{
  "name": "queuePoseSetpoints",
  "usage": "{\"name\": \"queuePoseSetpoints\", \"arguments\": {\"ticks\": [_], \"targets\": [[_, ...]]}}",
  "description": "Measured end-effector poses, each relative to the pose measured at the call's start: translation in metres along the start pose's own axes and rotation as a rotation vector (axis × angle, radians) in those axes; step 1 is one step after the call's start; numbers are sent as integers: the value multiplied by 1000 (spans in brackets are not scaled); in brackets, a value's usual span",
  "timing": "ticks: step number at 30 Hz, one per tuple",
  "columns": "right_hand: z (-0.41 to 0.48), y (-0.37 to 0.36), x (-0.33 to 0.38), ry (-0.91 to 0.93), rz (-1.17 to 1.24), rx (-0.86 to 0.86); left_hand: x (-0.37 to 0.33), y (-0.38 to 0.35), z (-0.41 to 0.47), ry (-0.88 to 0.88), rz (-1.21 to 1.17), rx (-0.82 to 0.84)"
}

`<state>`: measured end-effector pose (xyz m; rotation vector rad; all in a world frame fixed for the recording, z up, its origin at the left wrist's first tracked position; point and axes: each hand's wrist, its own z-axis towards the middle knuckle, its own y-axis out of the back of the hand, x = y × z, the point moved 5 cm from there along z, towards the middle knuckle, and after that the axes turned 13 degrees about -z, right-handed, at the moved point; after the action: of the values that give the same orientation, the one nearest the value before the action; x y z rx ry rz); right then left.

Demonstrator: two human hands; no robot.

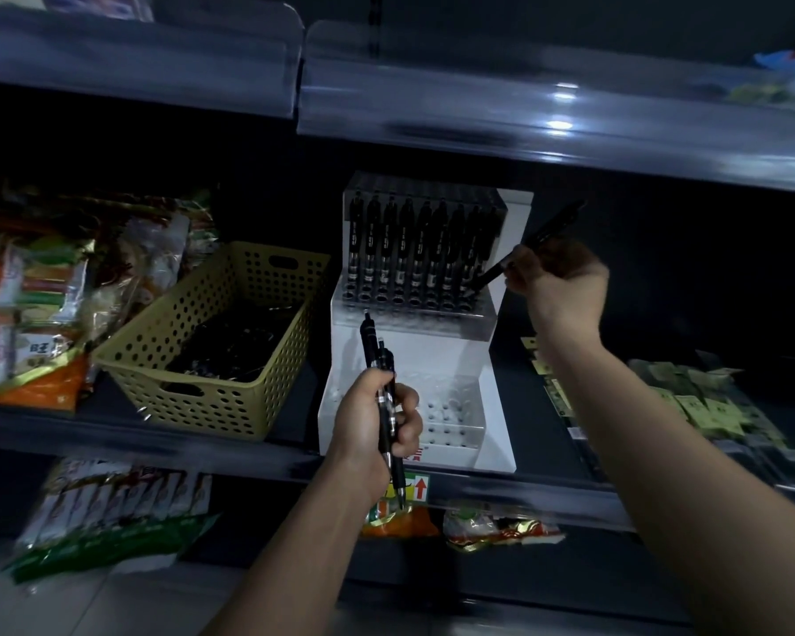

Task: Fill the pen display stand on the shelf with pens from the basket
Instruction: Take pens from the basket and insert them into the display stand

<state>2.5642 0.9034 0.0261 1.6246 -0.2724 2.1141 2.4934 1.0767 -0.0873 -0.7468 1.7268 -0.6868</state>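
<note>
Nearest to me, the shelf-edge label (415, 487) carries a red upward arrow. Its other print is too blurred to read.

My left hand (367, 420) is held in front of the pen display stand (496, 420). The fingers are curled round a small bundle of black pens (369, 335). The bundle stands nearly upright, tops above my fist and tips below it.

Behind that hand is the lower tier (450, 417) of the stand, a clear block of round holes. A strip of red print at the stand's base cannot be made out.

The yellow perforated basket (203, 406) sits on the shelf (134, 445) just left of the stand. Loose black pens (230, 346) lie in its bottom. Left of the basket are snack bags (28, 314). One shows what appears to be the character 旺.

My right hand (563, 286) is raised at the stand's right side. It pinches a single black pen (491, 274) between thumb and fingers. This pen is tilted, its lower end at the rightmost slot of the upper tier.

The upper tier holds a row of black pens (414, 254), upright and side by side. White lettering on their barrels is too small to read.
</note>
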Motion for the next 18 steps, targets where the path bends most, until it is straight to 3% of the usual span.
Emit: {"name": "queuePoseSetpoints", "arguments": {"ticks": [9,18], "targets": [[10,2,-11,92,-175,-120,-1,1,2,-85,77,-56],[15,-12,-9,215,-532,-40,-4,-1,-1,-121,133,-45]]}}
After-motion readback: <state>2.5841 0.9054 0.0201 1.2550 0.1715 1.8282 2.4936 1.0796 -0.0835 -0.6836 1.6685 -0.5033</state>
